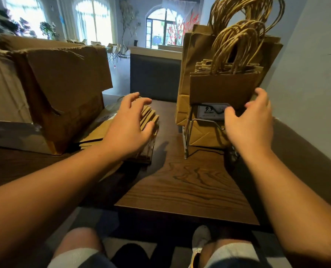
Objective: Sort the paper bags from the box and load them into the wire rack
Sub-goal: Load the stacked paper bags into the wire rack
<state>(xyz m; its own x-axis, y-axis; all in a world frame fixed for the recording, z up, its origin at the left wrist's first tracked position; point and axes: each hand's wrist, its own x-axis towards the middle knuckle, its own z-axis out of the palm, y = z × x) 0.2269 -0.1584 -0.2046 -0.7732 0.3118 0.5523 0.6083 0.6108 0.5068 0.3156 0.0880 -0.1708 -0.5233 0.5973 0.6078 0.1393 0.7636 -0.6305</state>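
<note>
Brown bags (224, 89) with rope loops stand in the rack (188, 136) at 1 o'clock. The right hand (249, 122) reaches there, grip released. The left hand (130, 122) rests released on flat bags (149, 117) at 11 o'clock.

on the bench (189, 190) the box (50, 93) stands at the left, a flat stack of paper bags (149, 117) just beside it on its right. the wire rack (199, 130) stands at the right, with upright bags (222, 89) in it, smaller ones apparently in front of taller ones.
</note>
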